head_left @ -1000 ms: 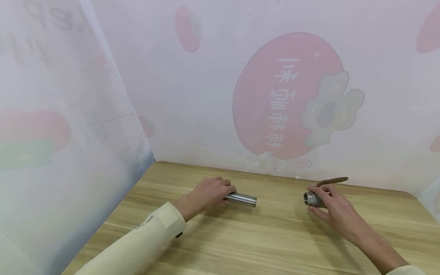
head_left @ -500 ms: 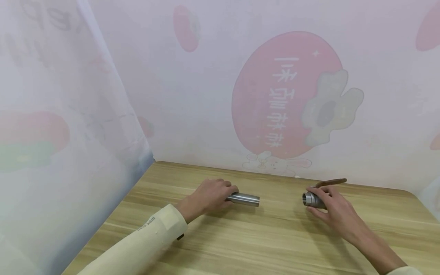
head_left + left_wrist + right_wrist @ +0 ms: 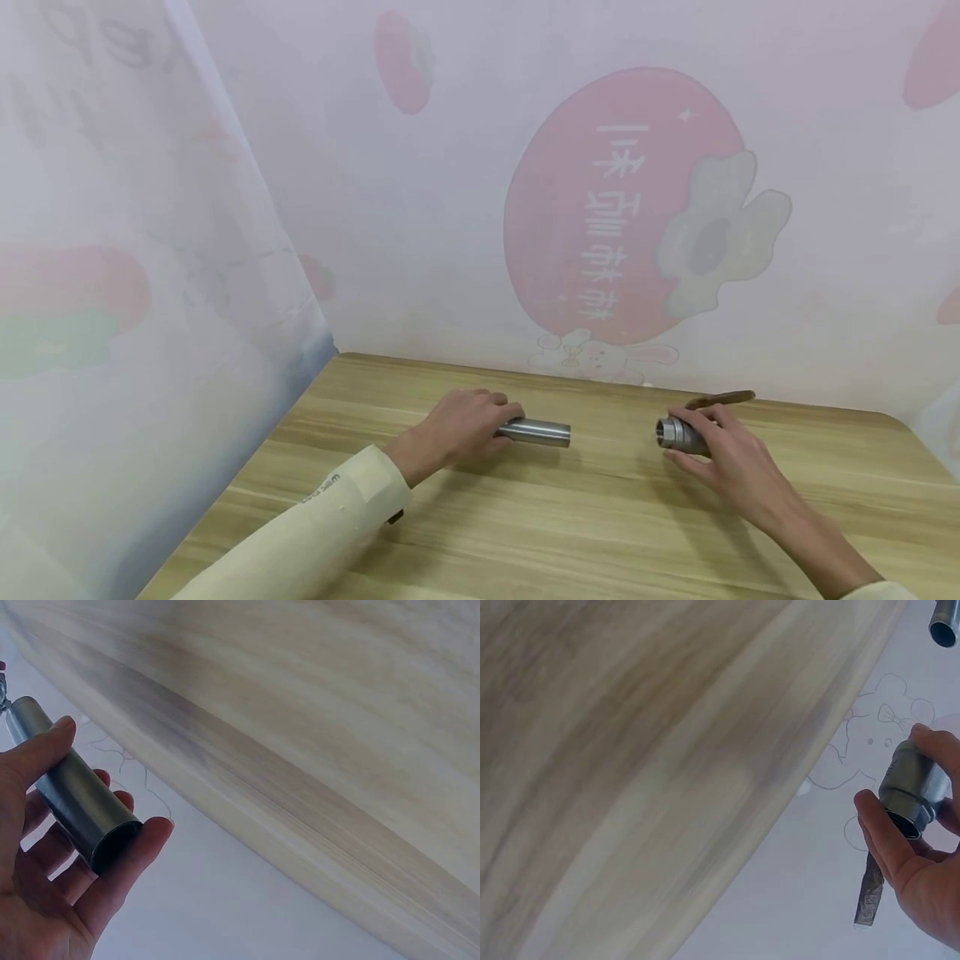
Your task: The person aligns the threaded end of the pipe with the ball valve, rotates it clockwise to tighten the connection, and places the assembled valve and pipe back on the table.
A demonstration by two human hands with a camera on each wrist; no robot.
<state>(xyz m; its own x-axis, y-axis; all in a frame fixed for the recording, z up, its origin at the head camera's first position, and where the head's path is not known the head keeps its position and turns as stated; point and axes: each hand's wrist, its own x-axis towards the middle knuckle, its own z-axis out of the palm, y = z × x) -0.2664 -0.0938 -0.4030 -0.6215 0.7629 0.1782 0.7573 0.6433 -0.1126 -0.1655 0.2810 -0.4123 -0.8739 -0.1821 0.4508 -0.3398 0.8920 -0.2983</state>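
A person's two bare hands, seen from the head, face each other, seemingly just above a table (image 3: pixel 562 533), each holding one metal piece. The left hand (image 3: pixel 465 425) grips a smooth steel tube (image 3: pixel 536 432), thumb on one side and fingers round the other, with the tube's free end pointing right. The right hand (image 3: pixel 727 450) has its fingers closed round a valve-like metal fitting (image 3: pixel 682 436), whose open, hexagonal end points left; a brownish lever (image 3: pixel 723 398) rises behind the knuckles. Tube and fitting are apart, with a gap between their ends. In the wrist views, a finger of each hand lies against the end of its piece nearest the wrist. To hold this pose well, both grips should probably stay firm but light, the pieces level and in line, the fingertips back from the facing ends; smooth metal could turn or slip in loose fingers, and the lever might unbalance the fitting. The table has pale, streaky wood grain and rounded far corners. Behind it hangs a pale sheet (image 3: pixel 412 250) printed with a big pink-red round shape (image 3: pixel 558 225), a grey-beige flower (image 3: pixel 738 237) and a small rabbit (image 3: pixel 600 360)
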